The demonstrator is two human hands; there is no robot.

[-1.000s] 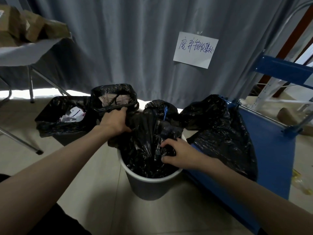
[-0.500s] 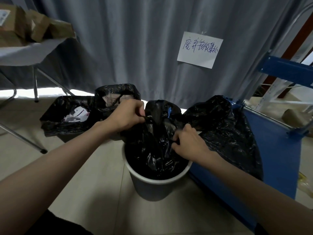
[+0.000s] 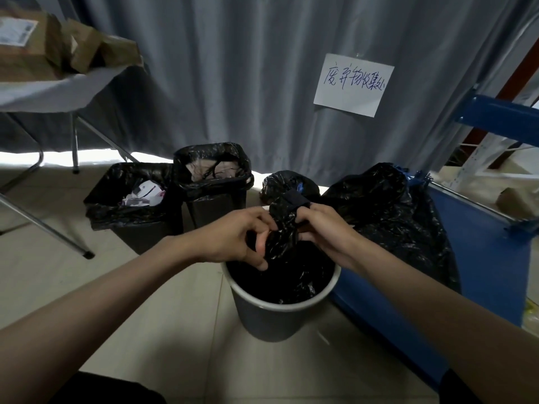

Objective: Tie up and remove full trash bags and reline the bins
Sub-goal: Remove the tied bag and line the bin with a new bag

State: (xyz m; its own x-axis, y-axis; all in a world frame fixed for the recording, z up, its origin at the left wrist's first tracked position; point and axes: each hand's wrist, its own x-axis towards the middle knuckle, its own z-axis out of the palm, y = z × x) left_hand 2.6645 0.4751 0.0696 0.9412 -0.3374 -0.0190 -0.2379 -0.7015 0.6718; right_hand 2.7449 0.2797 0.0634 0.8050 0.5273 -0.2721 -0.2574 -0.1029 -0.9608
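Hands meet over the round grey bin (image 3: 271,313) near the middle of the floor. Left hand (image 3: 233,237) has thumb and fingers curled, pinching the gathered neck of the black trash bag (image 3: 284,228); right hand (image 3: 323,228) grips the same neck from the right side, fingers wrapped round it. Bunched top of the bag stands up between the two hands, above the bin's mouth; the rest of the bag sits down inside the bin, filling it to the pale rim.

Farther left: two dark rectangular bins, both lined in black plastic. Left bin (image 3: 131,217) holds white crumpled paper; taller bin (image 3: 217,196) stands just beside it on its right. Small tied black bag (image 3: 288,183) lies just beyond the hands. Large black bag (image 3: 390,217) slumps against the blue cart (image 3: 481,258) at right. Grey curtain (image 3: 233,68) at the far side carries a handwritten paper sign (image 3: 353,84). Folding table (image 3: 52,88) at far left bears brown parcels (image 3: 38,51).
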